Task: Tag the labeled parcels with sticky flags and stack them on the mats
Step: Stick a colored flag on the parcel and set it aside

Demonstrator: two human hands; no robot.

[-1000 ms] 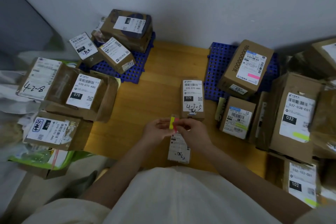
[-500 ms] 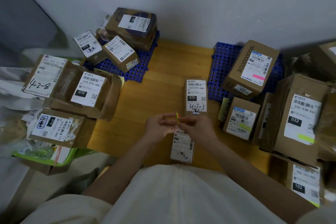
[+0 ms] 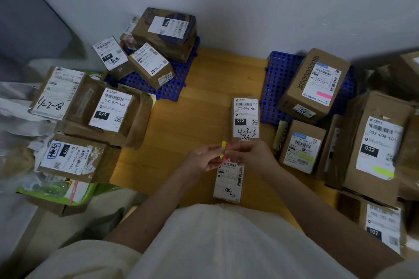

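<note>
Pinching a small pad of yellow and pink sticky flags (image 3: 224, 150) at centre frame, the left hand (image 3: 203, 159) and right hand (image 3: 251, 156) meet fingertip to fingertip above the wooden table (image 3: 192, 120). Directly below them, toward the lower edge, lies the small brown parcel with a white label (image 3: 229, 182), its long axis running up the frame. Just above sits the parcel marked 4-3-5 (image 3: 246, 120). Both hands look equally near.
</note>
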